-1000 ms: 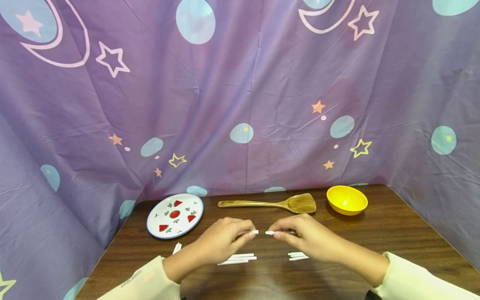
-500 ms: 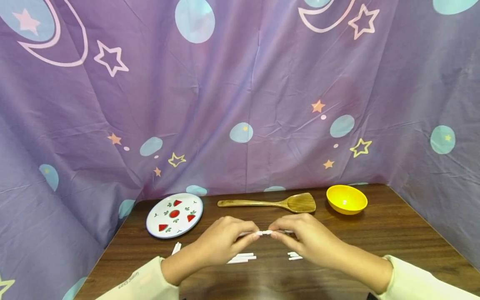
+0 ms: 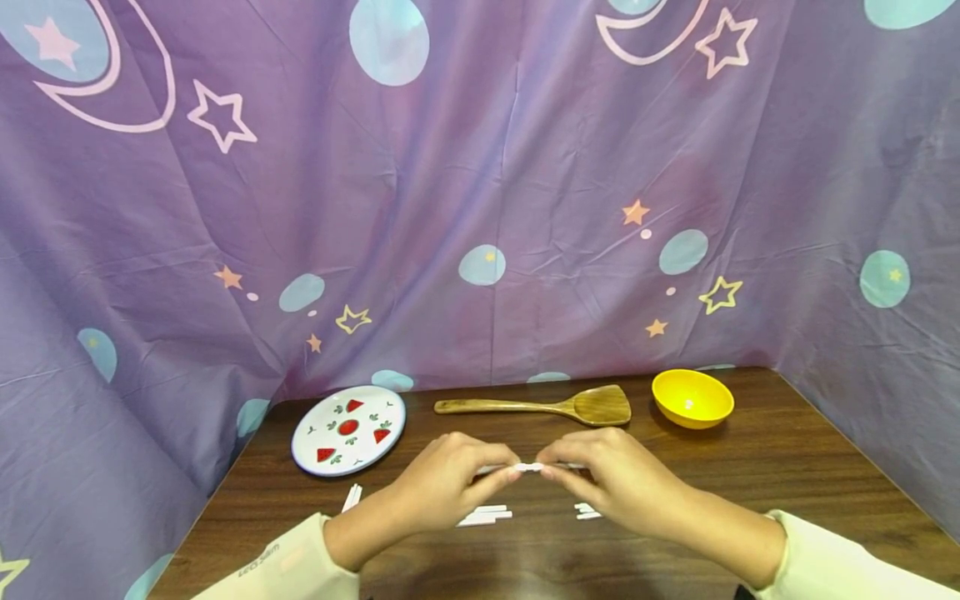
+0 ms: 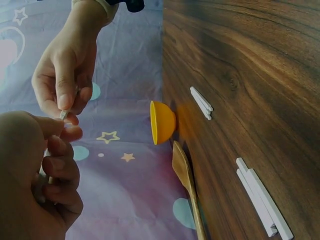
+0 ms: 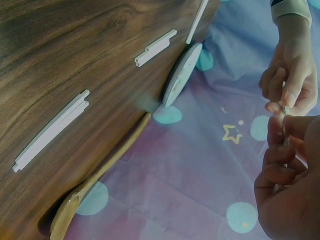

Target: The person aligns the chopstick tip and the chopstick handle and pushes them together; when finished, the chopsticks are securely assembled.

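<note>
In the head view my left hand (image 3: 450,483) and right hand (image 3: 618,479) meet above the table. Each pinches a slim white stick between thumb and fingers. The stick ends (image 3: 529,467) touch end to end in the short gap between the fingertips; whether they lock together cannot be told. Most of each stick is hidden by the fingers. In the left wrist view the left hand (image 4: 30,175) is close to the camera, its fingers curled. The right wrist view has the right hand (image 5: 292,180) near, with the other hand (image 5: 292,80) facing it.
Below the hands lie small groups of white sticks (image 3: 486,515), (image 5: 52,131) on the brown wooden table (image 3: 525,558). Farther back are a patterned plate (image 3: 315,433), a wooden spatula (image 3: 603,406) and a yellow bowl (image 3: 693,400). A purple curtain (image 3: 420,200) hangs behind.
A second ago the two stick ends were apart. Both hands have since drawn together, the ends have met, and the gap between fingertips has narrowed slightly.
</note>
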### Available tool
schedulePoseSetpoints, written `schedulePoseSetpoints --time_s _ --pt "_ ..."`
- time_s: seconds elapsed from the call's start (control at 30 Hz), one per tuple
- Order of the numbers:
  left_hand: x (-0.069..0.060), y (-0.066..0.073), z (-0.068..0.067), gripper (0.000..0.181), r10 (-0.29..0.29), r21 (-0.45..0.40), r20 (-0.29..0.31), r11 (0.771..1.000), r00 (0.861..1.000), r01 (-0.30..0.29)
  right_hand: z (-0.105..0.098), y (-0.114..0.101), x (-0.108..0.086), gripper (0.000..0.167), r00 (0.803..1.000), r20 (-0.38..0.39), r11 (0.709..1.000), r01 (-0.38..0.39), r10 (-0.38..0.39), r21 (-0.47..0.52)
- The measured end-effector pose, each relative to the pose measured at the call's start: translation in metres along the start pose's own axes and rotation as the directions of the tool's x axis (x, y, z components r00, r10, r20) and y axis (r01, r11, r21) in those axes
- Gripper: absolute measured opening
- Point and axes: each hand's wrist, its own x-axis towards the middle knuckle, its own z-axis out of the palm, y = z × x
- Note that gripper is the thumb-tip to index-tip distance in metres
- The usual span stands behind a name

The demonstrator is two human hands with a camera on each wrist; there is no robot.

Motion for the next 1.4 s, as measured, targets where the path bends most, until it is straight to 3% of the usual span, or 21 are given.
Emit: schedulePoseSetpoints --time_s 0.43,0.77,1.07,1.4 --pt "0.002 0.001 0.003 0.014 0.013 -0.023 -0.034 1.0 0.999 -0.014 0.003 -0.002 0.0 0.006 1.0 -0.016 0.997 -0.024 0.025 0.076" --pt "0.002 0.001 0.009 0.017 0.057 -0.05 -0.043 0.997 0.997 -0.059 0.008 -0.002 -0.003 0.001 0.998 -0.052 0.997 0.028 -0.025 0.073" --pt "0.002 0.001 0.011 0.018 0.069 -0.036 -0.061 0.997 0.996 -0.071 0.012 -0.001 -0.003 0.012 0.997 -0.075 0.997 0.034 -0.029 0.066" --pt "0.001 0.0 0.013 0.016 0.075 -0.025 -0.071 0.997 0.995 -0.077 0.014 -0.002 -0.003 0.001 0.996 -0.085 0.997 0.038 -0.032 0.065"
